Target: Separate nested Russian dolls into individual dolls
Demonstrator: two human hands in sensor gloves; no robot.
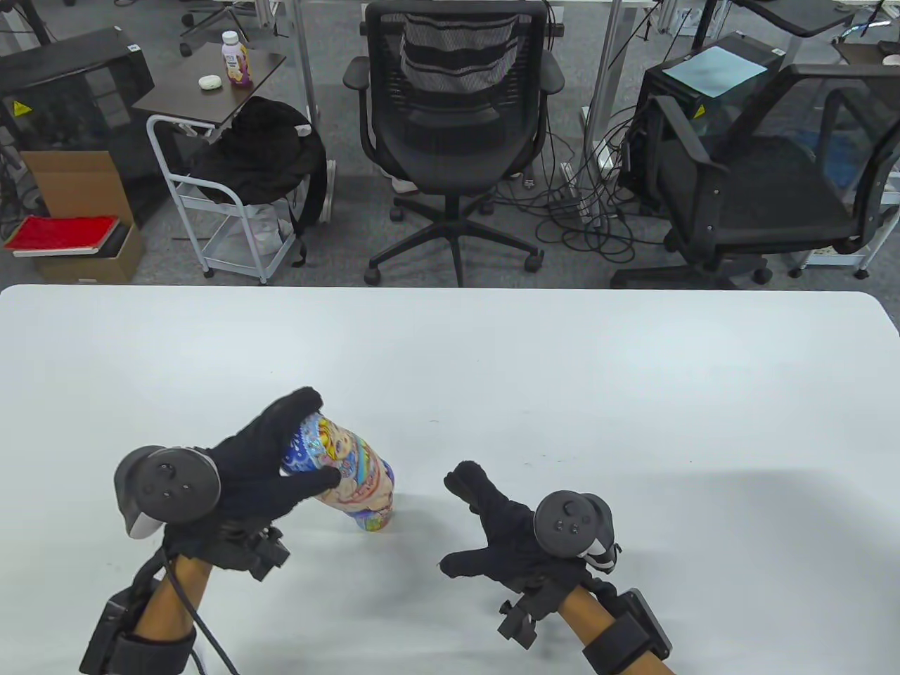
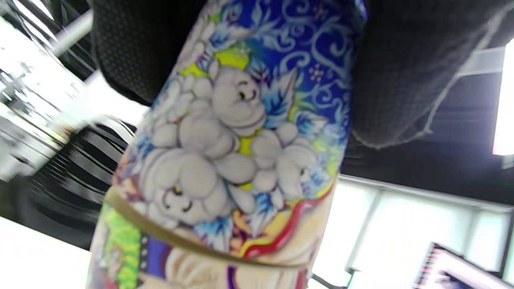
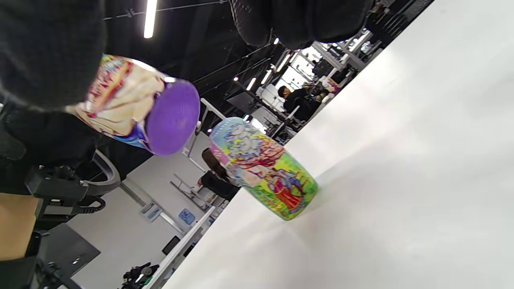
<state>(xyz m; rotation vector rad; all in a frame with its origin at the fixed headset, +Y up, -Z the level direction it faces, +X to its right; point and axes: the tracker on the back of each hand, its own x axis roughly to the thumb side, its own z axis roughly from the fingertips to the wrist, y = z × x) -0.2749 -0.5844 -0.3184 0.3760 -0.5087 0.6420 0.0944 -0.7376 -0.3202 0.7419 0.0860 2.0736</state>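
Observation:
My left hand (image 1: 320, 443) grips the upper part of a painted Russian doll (image 1: 351, 467) and holds it tilted, base toward the lower right. In the left wrist view the doll (image 2: 241, 152) fills the frame between my gloved fingers (image 2: 401, 80). In the right wrist view its purple base (image 3: 172, 116) is off the table. A second painted doll (image 3: 265, 172) stands on the white table (image 3: 401, 160) beyond it. In the table view only its lower part (image 1: 373, 520) shows under the held one. My right hand (image 1: 467, 520) is open with fingers spread, just right of the dolls, holding nothing.
The white table (image 1: 562, 387) stretches wide to the far edge and to the right. Office chairs (image 1: 457, 126), a small cart (image 1: 232, 211) and cables stand on the floor beyond the table.

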